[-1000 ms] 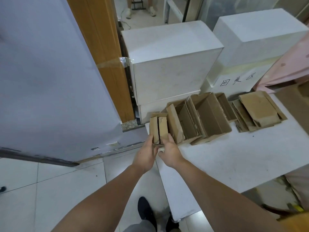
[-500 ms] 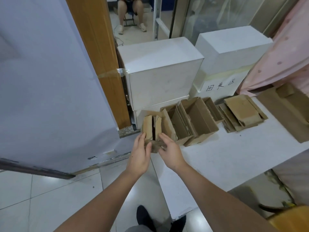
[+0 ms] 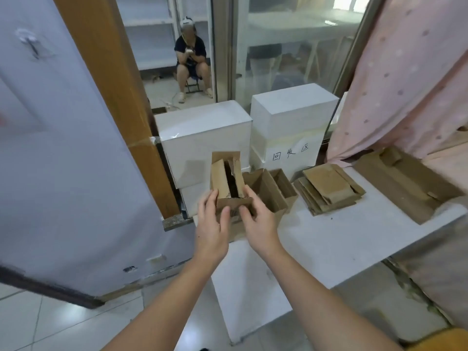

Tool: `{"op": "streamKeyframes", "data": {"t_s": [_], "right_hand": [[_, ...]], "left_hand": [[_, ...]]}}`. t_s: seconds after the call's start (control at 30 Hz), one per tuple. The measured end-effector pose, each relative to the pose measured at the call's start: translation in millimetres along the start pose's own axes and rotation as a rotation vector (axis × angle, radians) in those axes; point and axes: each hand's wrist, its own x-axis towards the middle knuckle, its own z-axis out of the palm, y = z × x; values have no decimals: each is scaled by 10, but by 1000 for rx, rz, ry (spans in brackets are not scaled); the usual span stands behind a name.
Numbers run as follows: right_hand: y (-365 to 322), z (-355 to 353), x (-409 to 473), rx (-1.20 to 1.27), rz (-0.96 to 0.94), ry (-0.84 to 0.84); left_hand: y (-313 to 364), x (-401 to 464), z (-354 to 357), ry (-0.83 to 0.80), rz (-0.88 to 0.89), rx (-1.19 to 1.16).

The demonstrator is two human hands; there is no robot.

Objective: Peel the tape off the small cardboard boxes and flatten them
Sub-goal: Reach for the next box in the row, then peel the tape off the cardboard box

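Gripping the small cardboard box (image 3: 229, 184) by its lower flap, raised above the white table (image 3: 354, 236), left hand (image 3: 211, 224) and right hand (image 3: 258, 221) pinch light, creasable board, probably best grasped at side walls.

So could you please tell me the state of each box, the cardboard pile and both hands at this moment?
Held box: lifted, top flaps open.
Open boxes: on the table, still unflattened.
Flattened pile: stacked flat.
Left hand: gripping the held box.
Right hand: gripping the held box.
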Motion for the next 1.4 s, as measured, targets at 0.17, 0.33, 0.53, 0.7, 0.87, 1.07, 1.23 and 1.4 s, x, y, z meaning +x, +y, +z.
{"op": "streamKeyframes", "data": {"t_s": [0.17,0.33,0.53,0.7,0.87,1.07,1.23,1.4], "right_hand": [[-84,-906,-289,-59,-84,160],[110,-1745,-615,-126,-49,291],[418,-2465,-987,-219,111,311],[654,-2791,-1130,-258,170,310],[932,-2958,-978,-293,131,274],[1132,-3230,-573,-222,244,282],[1336,-3603,-71,-210,305,282],[1453,-3907,346,-98,287,271]], "left_hand": [[632,-360,637,-42,126,-45],[1056,-731,1348,-205,198,-28],[1370,-1252,2003,-366,239,127],[1447,-1372,2371,-503,209,87],[1402,-1257,2662,-545,189,82],[1488,-947,3126,-597,179,12],[1564,-588,3558,-683,194,-9],[1637,-248,3805,-705,266,69]]}}
